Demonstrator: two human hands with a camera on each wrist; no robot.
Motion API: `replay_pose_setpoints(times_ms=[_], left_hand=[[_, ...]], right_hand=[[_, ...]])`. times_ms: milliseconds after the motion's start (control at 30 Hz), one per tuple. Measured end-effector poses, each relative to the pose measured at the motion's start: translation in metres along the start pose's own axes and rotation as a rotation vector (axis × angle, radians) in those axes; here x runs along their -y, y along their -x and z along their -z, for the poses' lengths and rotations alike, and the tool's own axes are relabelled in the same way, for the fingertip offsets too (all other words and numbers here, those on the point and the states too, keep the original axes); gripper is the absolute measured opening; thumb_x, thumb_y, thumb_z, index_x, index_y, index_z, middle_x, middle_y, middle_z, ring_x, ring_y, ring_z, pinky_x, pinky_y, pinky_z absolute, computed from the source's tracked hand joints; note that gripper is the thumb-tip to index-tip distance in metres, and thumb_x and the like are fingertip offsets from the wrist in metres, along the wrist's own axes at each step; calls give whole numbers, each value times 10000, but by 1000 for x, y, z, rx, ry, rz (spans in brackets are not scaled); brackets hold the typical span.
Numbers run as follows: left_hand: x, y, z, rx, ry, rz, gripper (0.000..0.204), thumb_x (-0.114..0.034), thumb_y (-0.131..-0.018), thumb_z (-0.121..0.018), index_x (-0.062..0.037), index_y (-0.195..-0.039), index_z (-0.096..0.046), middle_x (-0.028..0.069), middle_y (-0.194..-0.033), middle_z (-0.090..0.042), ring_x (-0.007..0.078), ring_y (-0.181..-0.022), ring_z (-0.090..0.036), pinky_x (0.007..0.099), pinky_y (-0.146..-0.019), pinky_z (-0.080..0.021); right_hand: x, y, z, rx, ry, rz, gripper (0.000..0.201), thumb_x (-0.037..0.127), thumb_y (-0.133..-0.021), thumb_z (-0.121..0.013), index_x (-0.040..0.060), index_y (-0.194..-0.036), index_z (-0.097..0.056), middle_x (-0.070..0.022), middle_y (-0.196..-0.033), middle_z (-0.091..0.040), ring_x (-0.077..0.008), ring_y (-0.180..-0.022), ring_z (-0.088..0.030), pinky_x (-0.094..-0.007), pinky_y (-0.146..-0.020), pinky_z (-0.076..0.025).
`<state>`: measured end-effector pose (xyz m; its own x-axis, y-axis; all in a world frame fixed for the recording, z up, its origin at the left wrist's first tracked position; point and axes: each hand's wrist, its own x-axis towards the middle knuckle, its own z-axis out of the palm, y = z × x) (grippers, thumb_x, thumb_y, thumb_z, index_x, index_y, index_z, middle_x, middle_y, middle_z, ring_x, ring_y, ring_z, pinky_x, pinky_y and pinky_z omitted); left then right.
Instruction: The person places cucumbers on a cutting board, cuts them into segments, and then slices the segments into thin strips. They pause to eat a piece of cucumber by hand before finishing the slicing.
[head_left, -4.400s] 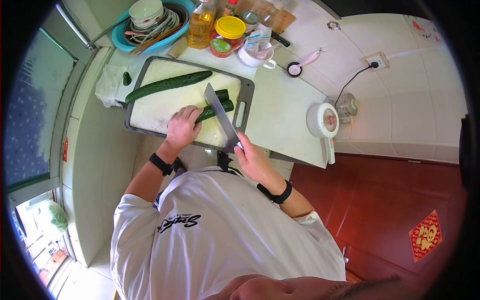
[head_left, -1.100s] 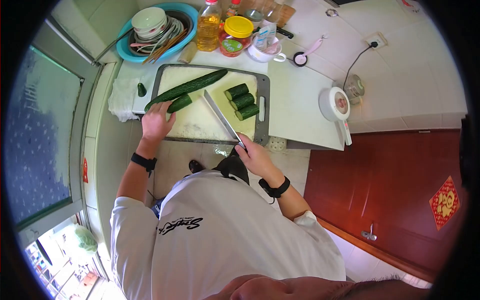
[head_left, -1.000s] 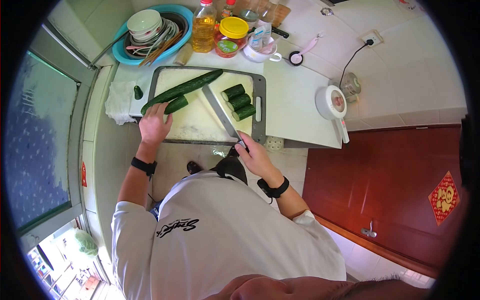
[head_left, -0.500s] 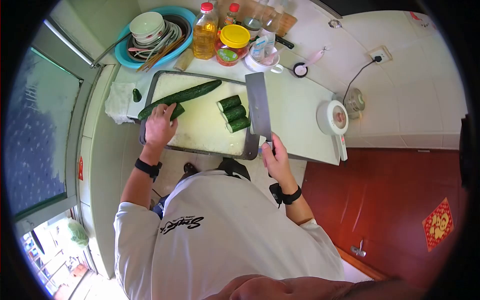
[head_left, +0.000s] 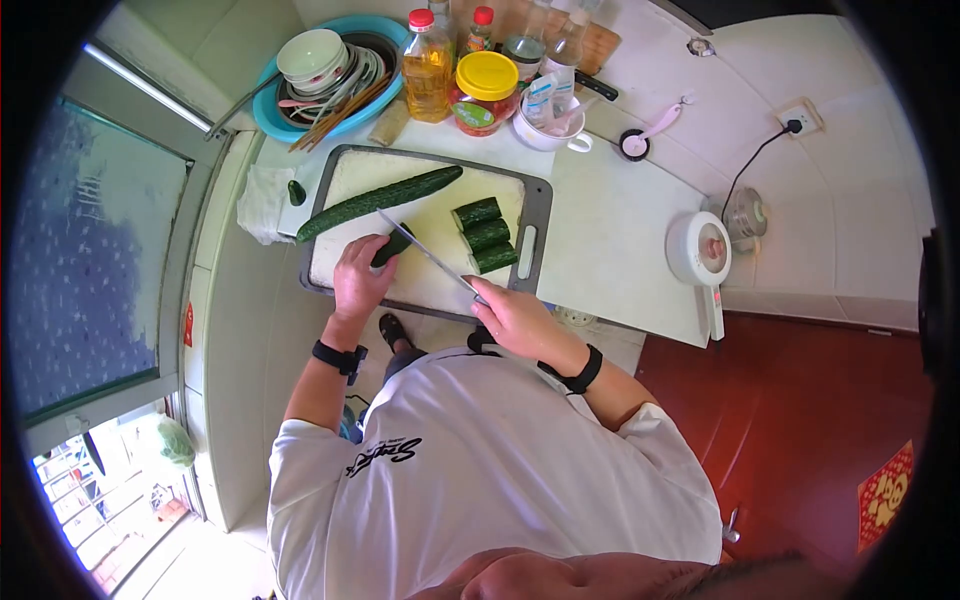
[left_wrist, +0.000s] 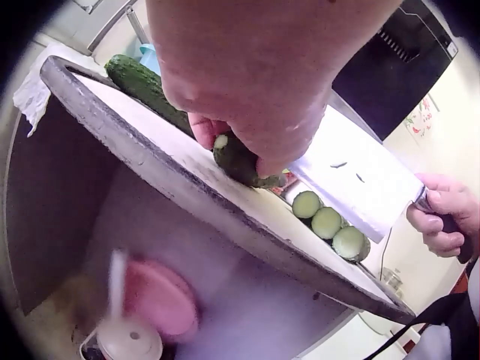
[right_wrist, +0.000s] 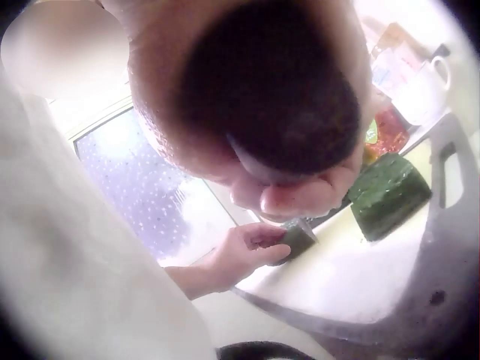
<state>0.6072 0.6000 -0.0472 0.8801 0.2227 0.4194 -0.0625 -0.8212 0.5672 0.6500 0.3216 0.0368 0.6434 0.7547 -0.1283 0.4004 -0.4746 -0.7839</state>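
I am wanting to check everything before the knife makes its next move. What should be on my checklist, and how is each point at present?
1. Knife gripped by the right hand: ok.
2. Short cucumber piece held by the left hand: ok, pinched.
3. Left hand at a safe gap from the knife: cannot tell; they look close, but the gap is unclear.
4. Three cut pieces apart from the short cucumber piece: ok, side by side near the right end of the board.
5. Space beyond the knife's tip free: not ok; the long cucumber lies there.
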Motion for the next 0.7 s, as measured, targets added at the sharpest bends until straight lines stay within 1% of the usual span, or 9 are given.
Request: replay_pose_setpoints(times_ms=[67, 133, 167, 367, 467, 533, 600, 667, 700], left_hand=[[4, 1, 0, 2, 11, -22, 288, -103, -733, -774, -46, -1001, -688, 113, -1011, -689, 317, -945, -653, 391, -830, -541], [7, 1, 0, 0, 28, -29, 288, -103, -729, -777, -43, -996, -688, 112, -1004, -688, 314, -939, -653, 389, -823, -542], [7, 1, 0, 3, 34, -35, 288, -104, -726, -781, -40, -990, -689, 110, -998, -687, 312, -933, -653, 388, -815, -542], [17, -4, 5, 70, 116, -75, 260, -103, -722, -784, -42, -960, -698, 103, -967, -677, 302, -908, -649, 388, -790, -540], [17, -7, 7, 120, 132, -113, 254, -92, -717, -782, -46, -954, -702, 96, -963, -671, 294, -904, -649, 384, -786, -539], [17, -4, 8, 130, 134, -98, 255, -85, -715, -780, -50, -955, -701, 92, -960, -669, 290, -906, -648, 382, -787, -538], [18, -7, 9, 120, 127, -90, 258, -79, -713, -778, -55, -957, -700, 89, -958, -667, 286, -907, -647, 379, -788, -536], [20, -6, 12, 80, 119, -158, 276, -63, -707, -769, -63, -972, -691, 89, -969, -669, 289, -908, -649, 378, -789, -538], [28, -9, 14, 73, 116, -166, 276, -63, -707, -769, -63, -972, -691, 89, -969, -669, 289, -908, -649, 378, -789, -538]], right_hand=[[7, 0, -6, -5, 38, -12, 382, 200, -994, -487, 14, -1326, -459, -252, -1040, -649, -434, -842, -638, -492, -714, -501], [13, 3, -10, -6, 25, -58, 412, 231, -999, -491, 33, -1357, -446, -259, -951, -646, -438, -815, -631, -492, -688, -484], [17, 5, -10, -3, 35, -64, 412, 231, -999, -491, 33, -1357, -446, -259, -951, -646, -438, -815, -631, -492, -688, -484], [38, 8, -12, 62, 76, -240, 352, 221, -1005, -483, 26, -1291, -414, -260, -819, -617, -444, -748, -614, -510, -638, -461], [34, -3, -21, 70, 117, -226, 297, 208, -1005, -485, 26, -1225, -402, -259, -785, -601, -444, -728, -608, -511, -615, -454], [19, -15, -39, 48, 124, -159, 262, 183, -988, -501, 12, -1160, -402, -257, -779, -609, -460, -711, -601, -523, -610, -452], [4, -21, -59, 10, 123, -163, 256, 191, -988, -502, 12, -1147, -414, -255, -787, -612, -456, -723, -605, -521, -617, -455], [-4, -19, -68, -20, 115, -164, 250, 199, -989, -503, 12, -1134, -425, -253, -794, -616, -452, -734, -608, -519, -624, -457], [-5, -16, -67, -56, 51, -145, 263, 214, -991, -505, 10, -1145, -439, -252, -811, -622, -449, -745, -611, -509, -633, -462]])
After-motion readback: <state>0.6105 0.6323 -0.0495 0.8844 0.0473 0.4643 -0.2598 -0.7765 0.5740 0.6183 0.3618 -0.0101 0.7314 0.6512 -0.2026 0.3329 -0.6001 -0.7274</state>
